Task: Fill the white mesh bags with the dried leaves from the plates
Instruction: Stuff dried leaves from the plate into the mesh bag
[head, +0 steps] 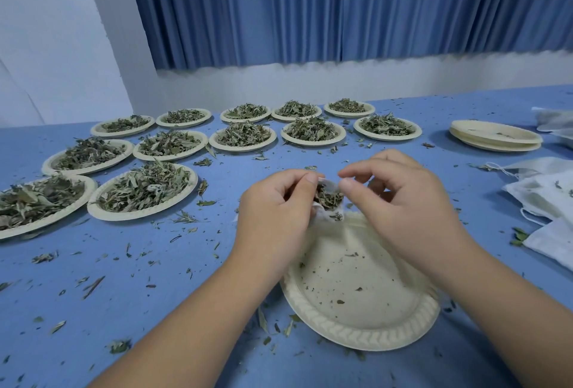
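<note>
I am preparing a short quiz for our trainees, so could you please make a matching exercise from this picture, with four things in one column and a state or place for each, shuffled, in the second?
Things
1. held mesh bag
2. near plate
3. plate stack
4. spare mesh bags

States
A. nested, far right on the table
B. stuffed with dried leaves
C. limp and flat
D. only crumbs left on it

Pairs: 1-B, 2-D, 3-A, 4-C.
</note>
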A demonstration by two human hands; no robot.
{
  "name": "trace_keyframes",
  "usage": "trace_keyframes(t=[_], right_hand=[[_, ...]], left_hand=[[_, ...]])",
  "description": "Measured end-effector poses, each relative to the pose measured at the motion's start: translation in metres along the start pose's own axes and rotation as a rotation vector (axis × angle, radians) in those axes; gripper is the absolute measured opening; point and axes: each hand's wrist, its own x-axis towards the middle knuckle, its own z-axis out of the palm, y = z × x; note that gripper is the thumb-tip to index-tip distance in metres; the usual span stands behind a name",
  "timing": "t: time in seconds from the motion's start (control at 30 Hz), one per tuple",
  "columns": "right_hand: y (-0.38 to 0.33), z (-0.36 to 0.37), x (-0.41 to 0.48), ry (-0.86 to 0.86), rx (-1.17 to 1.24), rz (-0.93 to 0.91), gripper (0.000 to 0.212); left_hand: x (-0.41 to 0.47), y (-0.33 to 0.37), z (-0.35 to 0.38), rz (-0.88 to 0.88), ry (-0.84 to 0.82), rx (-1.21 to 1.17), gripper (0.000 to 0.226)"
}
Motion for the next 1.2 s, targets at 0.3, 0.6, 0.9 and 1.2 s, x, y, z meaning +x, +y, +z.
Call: trace_keyframes(t=[0.3, 0.6, 0.9, 1.2], right_hand=[[0.002, -0.001, -0.003, -0.137, -0.065, 0.018, 0.040], [0.001, 0.002, -0.004, -0.087, -0.081, -0.135, 0.022], [-0.004, 0.008, -0.004, -0.067, -0.066, -0.145, 0.023], [-0.008, 0.011, -0.002, -0.091, -0.111, -0.176, 0.029]], left_hand=[[0.002, 0.003, -0.005, -0.031, 0.028, -0.061, 0.025], [0.002, 0.000, -0.002, -0.034, -0.001, -0.067, 0.021], [0.000, 0.000, 0.000, 0.019, -0.032, -0.001, 0.021], [0.000, 0.002, -0.002, 0.018, -0.038, -0.024, 0.022]])
